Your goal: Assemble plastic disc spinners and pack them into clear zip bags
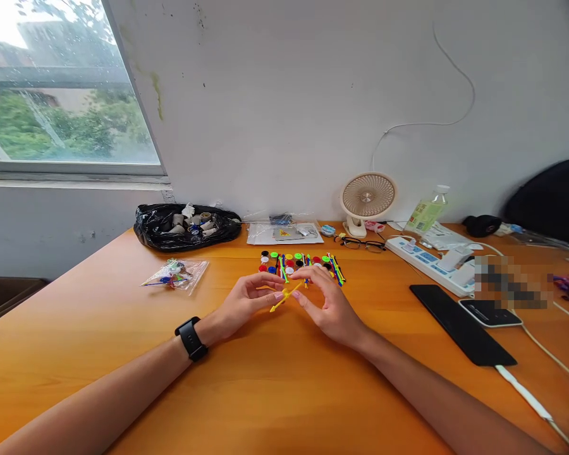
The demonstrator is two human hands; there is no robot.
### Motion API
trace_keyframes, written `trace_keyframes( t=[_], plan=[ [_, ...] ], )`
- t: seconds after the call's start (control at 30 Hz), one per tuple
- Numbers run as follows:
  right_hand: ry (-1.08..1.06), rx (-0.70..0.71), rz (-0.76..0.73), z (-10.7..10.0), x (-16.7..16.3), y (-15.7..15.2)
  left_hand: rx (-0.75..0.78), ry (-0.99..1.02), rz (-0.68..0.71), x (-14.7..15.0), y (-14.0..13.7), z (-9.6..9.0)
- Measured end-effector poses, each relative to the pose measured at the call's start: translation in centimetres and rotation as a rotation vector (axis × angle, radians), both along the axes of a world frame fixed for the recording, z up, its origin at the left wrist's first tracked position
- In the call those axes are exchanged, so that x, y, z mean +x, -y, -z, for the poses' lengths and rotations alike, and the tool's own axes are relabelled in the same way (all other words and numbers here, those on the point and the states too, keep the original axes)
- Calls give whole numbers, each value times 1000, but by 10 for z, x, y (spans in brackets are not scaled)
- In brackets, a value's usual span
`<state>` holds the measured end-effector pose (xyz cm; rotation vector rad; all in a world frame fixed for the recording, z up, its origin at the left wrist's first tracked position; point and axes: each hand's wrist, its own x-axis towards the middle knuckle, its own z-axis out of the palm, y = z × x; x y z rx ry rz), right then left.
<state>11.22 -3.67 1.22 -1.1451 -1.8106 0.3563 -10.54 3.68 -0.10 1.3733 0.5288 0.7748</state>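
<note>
Clearly, everything turns on the small yellow stick [279,303] held up above the counter [265,392], between the two hands and at their fingertips. Its long axis runs aslant, with the tapered end pointing toward the near edge and the left edge, the other end toward the back edge and the right. It lies to the right of the left hand [251,297] and to the left of the right hand [332,309], and neither is plainly nearer. The left hand grasps it, thumb pressed close beside the knobby hub partway along it; the right hand's thumb and fingers bend around its far end, though I cannot tell whether they are closed on it. The stick looks like smooth, hard plastic. Just beyond the fingers, toward the back edge, sit round, glossy discs [264,254] in red, white, black, green and blue, with bundles of thin, straight rods [337,270] among and beside them. Nearer the left edge lies a clear, crinkled pouch [196,275] of coloured bits; a shiny black bag [146,229] slumps at the back left corner. Toward the right edge is a flat, matt slab [459,322], and the counter shows an orange-brown wood grain.
</note>
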Motion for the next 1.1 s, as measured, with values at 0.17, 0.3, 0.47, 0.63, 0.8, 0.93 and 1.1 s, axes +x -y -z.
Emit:
trace_keyframes(
  t=[0.17, 0.3, 0.47, 0.63, 0.8, 0.93, 1.1],
  plan=[
    [-82, -78, 20, -4, -1, 6, -48, 38, -21, 1, 0, 0],
    [-156, -346, -155, -5, 1, 7, -31, 56, -59, 0, -2, 3],
    [-310, -400, -209, -8, 8, 0, -3, 43, -124, 0, -3, 1],
    [-371, -404, -160, -4, 11, -5, 16, 42, -211, -4, -12, -6],
    [-351, -453, -194, 4, 6, -5, -104, 178, -304, -15, -33, -12],
    [-345, -469, -198, 9, 6, -5, -206, 246, -351, -23, -48, -12],
    [-330, -490, -191, 11, 6, -5, -268, 276, -388, -30, -59, -12]
  ],
)
